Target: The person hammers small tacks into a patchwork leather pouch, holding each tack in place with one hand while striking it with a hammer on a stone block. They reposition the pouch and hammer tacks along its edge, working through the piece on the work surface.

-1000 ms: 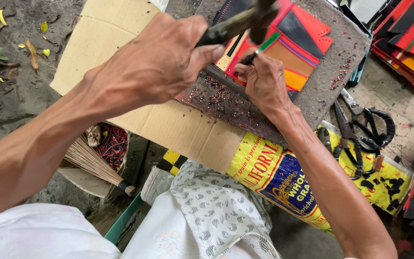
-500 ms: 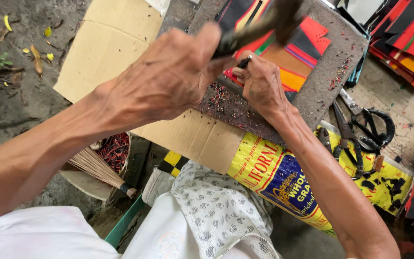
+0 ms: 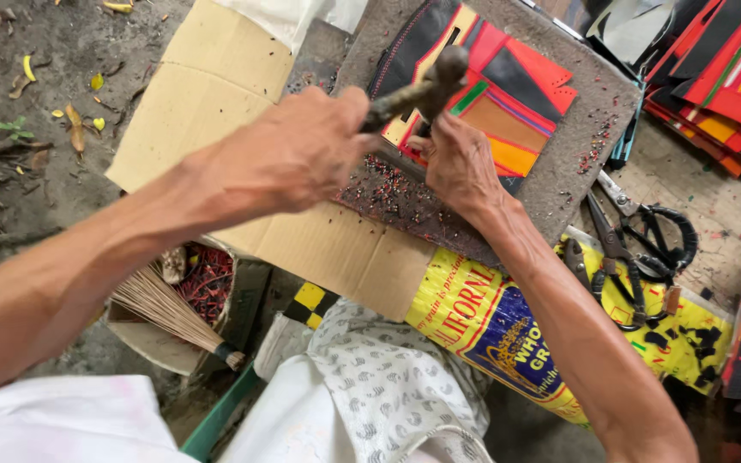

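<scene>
My left hand [image 3: 293, 154] is shut on the handle of a dark hammer [image 3: 443, 73], whose head sits just above my right hand [image 3: 460, 163]. The fingers of my right hand are pinched around a small upright punch that is mostly hidden. They press on a patchwork piece of black, red, orange and green sheet [image 3: 521, 107]. That piece lies on a grey board [image 3: 589, 150] speckled with tiny punched-out bits.
Flat cardboard [image 3: 207, 94] lies under the board, with a printed yellow and blue sack [image 3: 490, 317] below it. Black scissors and pliers [image 3: 636, 249] rest at the right. Stacks of coloured pieces [image 3: 722, 77] sit at the far right. At the lower left are a stick broom [image 3: 165, 304] and red scraps.
The hammer head has come down from a raised position to just above my right hand. My right hand stays on the patchwork piece.
</scene>
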`<state>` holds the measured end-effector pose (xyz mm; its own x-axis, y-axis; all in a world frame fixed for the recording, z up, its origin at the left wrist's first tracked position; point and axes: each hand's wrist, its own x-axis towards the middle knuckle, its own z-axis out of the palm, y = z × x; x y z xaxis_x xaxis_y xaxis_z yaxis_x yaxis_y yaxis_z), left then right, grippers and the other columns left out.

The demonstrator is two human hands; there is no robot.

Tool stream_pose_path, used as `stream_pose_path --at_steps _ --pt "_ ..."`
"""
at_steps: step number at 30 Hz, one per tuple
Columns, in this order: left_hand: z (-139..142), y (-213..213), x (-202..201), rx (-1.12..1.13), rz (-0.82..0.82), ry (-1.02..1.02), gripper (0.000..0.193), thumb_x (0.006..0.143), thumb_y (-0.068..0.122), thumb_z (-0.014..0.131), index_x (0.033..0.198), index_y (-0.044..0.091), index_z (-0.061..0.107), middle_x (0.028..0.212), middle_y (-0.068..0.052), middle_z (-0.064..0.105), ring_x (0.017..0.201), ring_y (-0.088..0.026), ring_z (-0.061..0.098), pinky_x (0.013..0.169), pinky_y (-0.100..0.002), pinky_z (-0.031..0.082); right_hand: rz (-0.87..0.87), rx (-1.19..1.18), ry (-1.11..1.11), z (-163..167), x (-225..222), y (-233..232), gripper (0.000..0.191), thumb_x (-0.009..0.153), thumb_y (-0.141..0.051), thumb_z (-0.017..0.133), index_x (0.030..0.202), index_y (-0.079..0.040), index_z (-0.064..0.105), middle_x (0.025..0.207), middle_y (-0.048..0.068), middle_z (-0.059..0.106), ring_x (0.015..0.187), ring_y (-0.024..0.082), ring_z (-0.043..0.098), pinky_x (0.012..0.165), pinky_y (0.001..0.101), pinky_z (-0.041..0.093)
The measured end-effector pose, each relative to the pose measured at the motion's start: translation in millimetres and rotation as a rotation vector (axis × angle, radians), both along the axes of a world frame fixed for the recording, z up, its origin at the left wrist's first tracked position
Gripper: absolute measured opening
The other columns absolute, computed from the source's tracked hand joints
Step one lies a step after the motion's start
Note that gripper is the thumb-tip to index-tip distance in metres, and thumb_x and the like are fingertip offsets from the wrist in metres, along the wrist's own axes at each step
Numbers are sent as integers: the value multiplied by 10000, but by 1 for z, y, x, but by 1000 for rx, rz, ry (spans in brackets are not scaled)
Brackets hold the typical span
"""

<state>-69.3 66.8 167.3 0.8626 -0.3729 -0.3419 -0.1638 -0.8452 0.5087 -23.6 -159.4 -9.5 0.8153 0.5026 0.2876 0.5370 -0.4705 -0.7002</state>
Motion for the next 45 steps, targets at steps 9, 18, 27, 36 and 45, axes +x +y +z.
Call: stream_pose_path --at_steps 9,18,27,36,45 --pt "-76 13 0 -17 130 111 346 1060 311 484 953 -16 526 626 -233 648 533 -410 666 525 -546 521 -238 120 250 -1 -4 -5 209 1059 -203 633 987 -14 582 859 112 696 792 228 732 681 368 622" --pt "-96 20 -12 31 67 -34 340 1060 316 508 986 -15 482 683 -292 643 672 -522 658 618 -617 502 -665 454 283 -10 -54 -103 251 1142 -239 596 1107 9 612 1052 100 673 932 156 700 798 333 682" --pt "-101 32 -24 9 64 -106 293 1038 237 535 993 -29 422 695 -315 634 668 -535 655 592 -610 507 -446 652 341 10 -40 -73 217 1123 -215 594 1139 -5 541 1037 108 638 885 215 724 754 409 689" --pt "-109 35 -27 11 94 -92 315 1043 264 556 989 -15 420 684 -325 628 678 -557 636 596 -635 481 -152 536 562 -3 -11 -10 213 1114 -202 574 1084 9 560 1016 105 679 952 214 758 835 374 640" --pt "-108 35 -28 2 87 -96 303 1035 259 562 988 -5 421 686 -310 637 679 -548 639 593 -628 485 -159 268 381 7 -18 -1 194 1104 -162 582 1065 28 590 950 80 735 959 143 760 827 332 630"
